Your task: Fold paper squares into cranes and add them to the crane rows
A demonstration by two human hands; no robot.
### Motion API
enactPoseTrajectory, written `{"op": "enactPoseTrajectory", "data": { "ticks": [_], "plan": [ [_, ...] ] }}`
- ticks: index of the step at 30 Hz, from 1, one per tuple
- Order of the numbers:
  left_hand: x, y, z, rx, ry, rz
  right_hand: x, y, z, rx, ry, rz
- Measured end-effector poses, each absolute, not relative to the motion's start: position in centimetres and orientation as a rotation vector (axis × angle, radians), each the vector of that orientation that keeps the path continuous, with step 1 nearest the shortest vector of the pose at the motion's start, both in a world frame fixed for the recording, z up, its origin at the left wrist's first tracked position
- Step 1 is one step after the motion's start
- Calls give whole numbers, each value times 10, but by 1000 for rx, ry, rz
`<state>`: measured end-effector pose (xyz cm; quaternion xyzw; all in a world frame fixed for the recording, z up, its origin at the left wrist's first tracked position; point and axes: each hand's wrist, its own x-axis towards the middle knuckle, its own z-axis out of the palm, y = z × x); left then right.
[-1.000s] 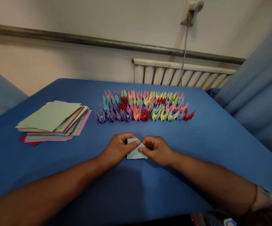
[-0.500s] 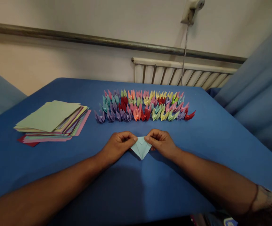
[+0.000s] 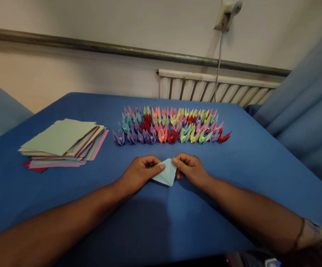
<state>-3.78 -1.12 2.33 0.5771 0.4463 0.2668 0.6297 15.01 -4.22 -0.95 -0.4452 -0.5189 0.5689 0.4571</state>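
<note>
A small light-blue folded origami paper (image 3: 166, 175) is held between my two hands, just above the blue table. My left hand (image 3: 145, 170) grips its left side, with the thumb lying on the paper's face and the fingers behind. Thumb and fingers of my right hand (image 3: 188, 167) pinch the upper right corner. Crease lines run across the face, and one corner points down toward me. Beyond my hands stand several rows of folded paper cranes (image 3: 172, 134) in purple, red, pink, yellow, green and blue.
To the left lies an uneven stack of coloured paper sheets (image 3: 59, 139), pale green on top. The blue table (image 3: 116, 222) reaches a wall with a metal rail (image 3: 107, 49) and a radiator (image 3: 194, 83). Blue curtains (image 3: 311, 100) hang at the right.
The light-blue paper has turned in my hands, its lower point swinging slightly right. My left thumb has slid further onto its face, while my right hand stays at the upper right corner.
</note>
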Motion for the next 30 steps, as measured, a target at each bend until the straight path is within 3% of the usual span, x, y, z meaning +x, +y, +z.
{"op": "enactPoseTrajectory", "data": {
  "ticks": [5, 19, 30],
  "plan": [
    [-38, -12, 23, 1247, 1083, 747, 146, -45, -11, -993, -1324, 1478],
    [-37, -14, 20, 1348, 1017, 587, 145, -44, -9, -1146, -1284, 1297],
    [-38, -11, 20, 1304, 1036, 675, 150, -41, -16, -1101, -1291, 1356]
  ]
}}
